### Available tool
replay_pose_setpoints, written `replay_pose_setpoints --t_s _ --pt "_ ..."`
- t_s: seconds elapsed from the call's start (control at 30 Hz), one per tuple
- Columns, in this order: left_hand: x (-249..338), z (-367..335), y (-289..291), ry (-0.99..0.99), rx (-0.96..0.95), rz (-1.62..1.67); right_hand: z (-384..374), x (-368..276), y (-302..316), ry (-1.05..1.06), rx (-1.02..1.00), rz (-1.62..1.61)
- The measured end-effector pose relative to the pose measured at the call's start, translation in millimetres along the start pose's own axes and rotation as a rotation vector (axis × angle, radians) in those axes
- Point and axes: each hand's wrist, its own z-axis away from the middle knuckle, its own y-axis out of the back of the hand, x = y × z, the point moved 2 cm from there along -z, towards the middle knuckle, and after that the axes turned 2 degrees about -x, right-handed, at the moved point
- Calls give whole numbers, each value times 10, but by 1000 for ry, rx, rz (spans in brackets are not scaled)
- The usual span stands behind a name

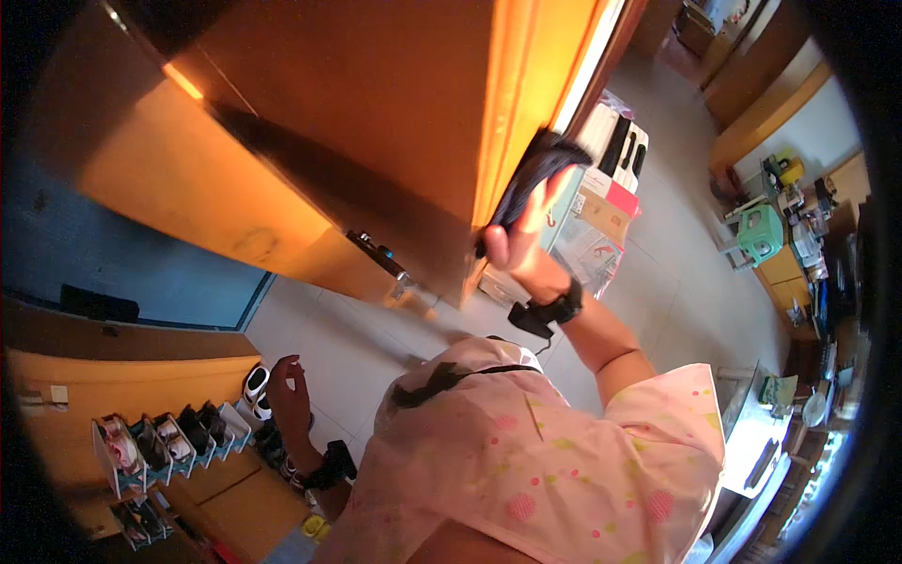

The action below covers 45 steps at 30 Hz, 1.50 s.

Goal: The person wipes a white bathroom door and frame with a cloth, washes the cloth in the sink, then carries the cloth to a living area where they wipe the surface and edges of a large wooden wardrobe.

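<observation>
My right hand [528,221] is raised and grips a dark, bunched cloth [537,174]. It presses the cloth against the edge of the orange-brown wooden panel [512,85], and motion blurs the cloth's outline. My left hand [289,385] hangs low at the left with loosely bent fingers, and nothing shows in it. Left of the panel is a wooden door [197,193] with a metal handle [381,256]. Each wrist wears a black band with a small device.
A white rack [183,451] of shoes stands at the lower left beside black-and-white shoes [255,387]. Stacked boxes [601,211] sit just beyond my right hand. Farther right are a green plastic stool [759,233] and a cluttered table. Pale tiles [658,273] cover the floor.
</observation>
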Motion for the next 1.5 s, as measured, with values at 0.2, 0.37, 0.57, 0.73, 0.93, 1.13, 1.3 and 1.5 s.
replay_pose_setpoints --t_s 0.2,0.37,0.57,0.73,0.93,1.13,1.3,1.5 --pt "319 -120 -77 -59 35 34 1392 281 -277 -292 -337 -21" --pt "779 -304 -252 -262 113 183 1651 254 -187 -375 -510 -54" --pt "1248 -639 -655 -430 167 356 1024 377 -13 -23 -308 81" --pt "1530 -858 -976 -356 425 550 -195 -46 189 -30 -219 115" --pt "1492 -937 -1056 -359 486 513 -780 -479 206 75 -43 221" --pt "1476 -928 -1095 -357 459 503 -411 -357 75 23 -80 216" --pt "1461 -948 -1144 -369 476 464 743 167 -211 -20 -110 50" --pt "1371 -963 -1253 -362 511 579 1698 432 -324 -185 -423 115"
